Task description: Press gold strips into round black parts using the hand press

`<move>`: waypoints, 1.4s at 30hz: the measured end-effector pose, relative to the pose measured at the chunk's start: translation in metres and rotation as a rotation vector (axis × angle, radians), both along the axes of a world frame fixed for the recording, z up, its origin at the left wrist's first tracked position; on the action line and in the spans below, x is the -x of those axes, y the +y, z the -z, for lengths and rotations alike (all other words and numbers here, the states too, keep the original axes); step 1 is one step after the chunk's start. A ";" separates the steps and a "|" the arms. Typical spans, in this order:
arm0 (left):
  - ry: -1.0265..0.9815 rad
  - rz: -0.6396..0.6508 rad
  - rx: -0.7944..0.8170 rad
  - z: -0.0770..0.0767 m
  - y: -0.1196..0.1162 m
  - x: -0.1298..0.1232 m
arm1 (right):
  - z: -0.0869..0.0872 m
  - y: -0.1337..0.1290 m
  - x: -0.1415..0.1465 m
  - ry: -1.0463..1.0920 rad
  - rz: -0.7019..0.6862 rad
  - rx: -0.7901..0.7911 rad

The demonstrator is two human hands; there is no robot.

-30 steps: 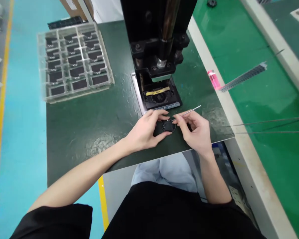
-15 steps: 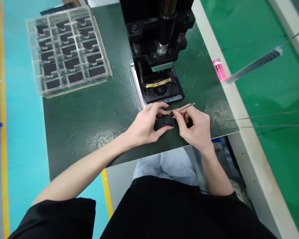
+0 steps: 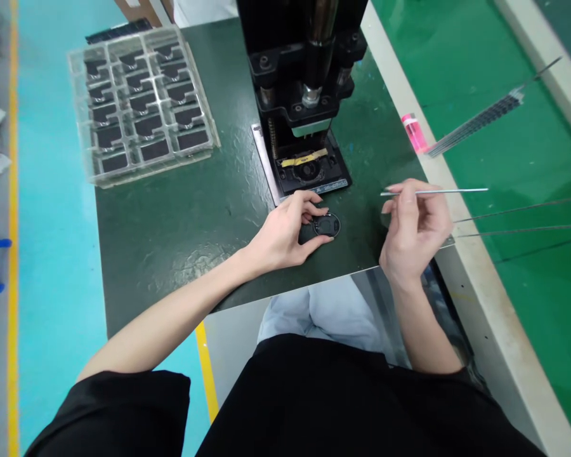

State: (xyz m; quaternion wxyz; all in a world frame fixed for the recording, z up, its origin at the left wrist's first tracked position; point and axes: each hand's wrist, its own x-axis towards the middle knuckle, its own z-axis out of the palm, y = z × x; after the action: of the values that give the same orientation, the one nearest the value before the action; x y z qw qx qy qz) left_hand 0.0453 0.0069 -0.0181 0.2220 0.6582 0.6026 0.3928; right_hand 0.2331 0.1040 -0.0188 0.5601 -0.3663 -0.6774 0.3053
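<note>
My left hand rests on the green bench mat, its thumb and fingers curled around a round black plastic part. The part lies flat, with a raised ring and small details on its upper face; its left side is partly hidden by my hand. Off to the right, my right hand is raised near the mat's edge. It pinches a thin silvery stick that lies nearly level. Just beyond my left hand stands a black press, its base carrying a round nest with a yellow strip across it.
A clear compartment tray with several black pieces sits at the back left of the green mat. On the right, a pink-wrapped object and a bundle of thin grey strips lie by the pale rail.
My right hand has moved right, away from the round part, with the thin stick still pinched. My left hand stays around the part, whose upper face now shows more.
</note>
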 end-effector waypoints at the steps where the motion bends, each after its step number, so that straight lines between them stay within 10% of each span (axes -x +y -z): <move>1: 0.001 0.006 -0.004 0.001 0.000 0.001 | 0.001 -0.002 -0.001 -0.003 -0.006 -0.044; 9: 0.019 -0.139 -0.270 -0.015 0.004 0.010 | -0.016 -0.030 -0.024 0.048 0.082 -0.221; 13: -0.083 -0.341 -0.372 -0.013 0.013 0.022 | -0.023 -0.025 -0.039 -0.098 -0.218 -0.241; 23: 0.009 -0.295 -0.254 0.001 0.023 0.038 | -0.017 0.011 -0.013 -0.712 -0.553 -0.154; 33: -0.045 -0.258 -0.194 0.000 0.023 0.036 | -0.030 0.015 -0.011 -0.576 -0.524 0.037; 37: -0.096 -0.250 -0.171 -0.002 0.023 0.034 | -0.044 0.035 0.016 -0.526 -0.392 -0.029; 42: -0.122 -0.312 -0.149 -0.001 0.023 0.036 | -0.040 0.069 0.056 -0.619 -0.545 0.018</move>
State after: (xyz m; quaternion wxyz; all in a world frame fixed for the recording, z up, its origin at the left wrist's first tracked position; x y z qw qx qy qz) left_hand 0.0097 0.0301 -0.0171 0.1451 0.5462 0.6520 0.5055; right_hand 0.1770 0.1725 0.0212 0.2254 -0.2531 -0.8834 0.3238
